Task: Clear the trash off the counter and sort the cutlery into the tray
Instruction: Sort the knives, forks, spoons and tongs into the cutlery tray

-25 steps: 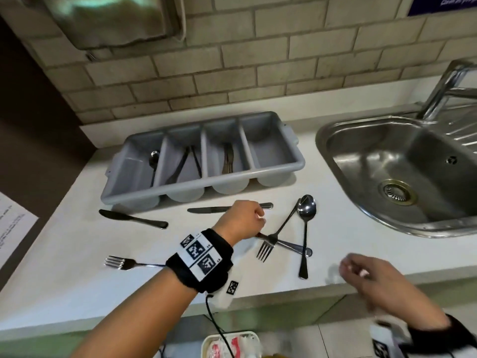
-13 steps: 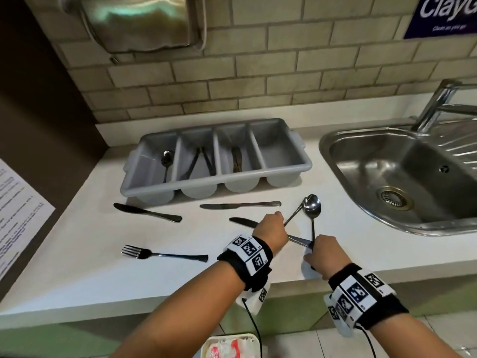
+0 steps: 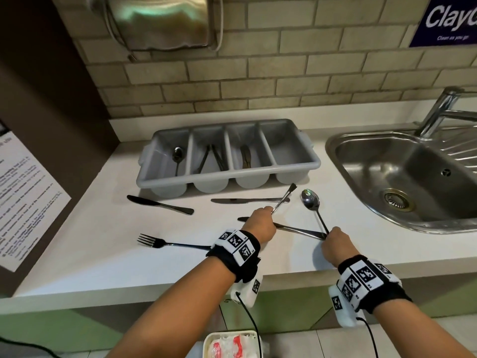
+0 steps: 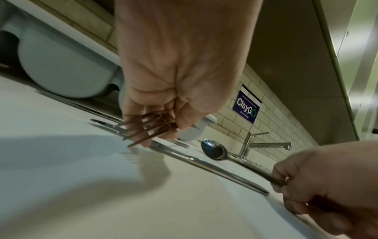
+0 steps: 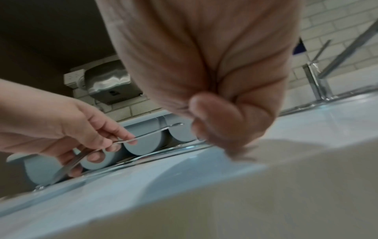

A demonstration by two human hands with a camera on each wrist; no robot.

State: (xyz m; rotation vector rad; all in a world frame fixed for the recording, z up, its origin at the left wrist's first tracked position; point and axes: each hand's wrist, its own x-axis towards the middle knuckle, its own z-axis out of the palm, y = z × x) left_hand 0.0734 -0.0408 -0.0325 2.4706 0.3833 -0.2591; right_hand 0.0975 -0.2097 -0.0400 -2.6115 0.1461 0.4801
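Note:
My left hand (image 3: 268, 210) grips a fork (image 3: 284, 199) near its tines (image 4: 147, 129) and holds it off the white counter (image 3: 103, 254), handle pointing up toward the tray. With its fingertips, my right hand (image 3: 328, 232) pinches the handle end of a spoon (image 3: 310, 200), bowl toward the tray. A knife (image 3: 291, 229) lies on the counter between both hands. Two more knives (image 3: 160, 204) (image 3: 247, 200) and a second fork (image 3: 165, 242) lie loose. The grey four-part tray (image 3: 227, 173) holds a spoon at far left, cutlery in the two middle parts, nothing at far right.
A steel sink (image 3: 333, 161) with a faucet (image 3: 438, 109) fills the right side. A metal dispenser (image 3: 160, 21) hangs on the brick wall. Below the counter edge is a white bin (image 3: 206, 342) with red and white wrappers. A printed sheet (image 3: 23, 202) hangs at left.
My right hand came up from below the counter edge and took the spoon's handle. My left hand lifted the fork off the counter.

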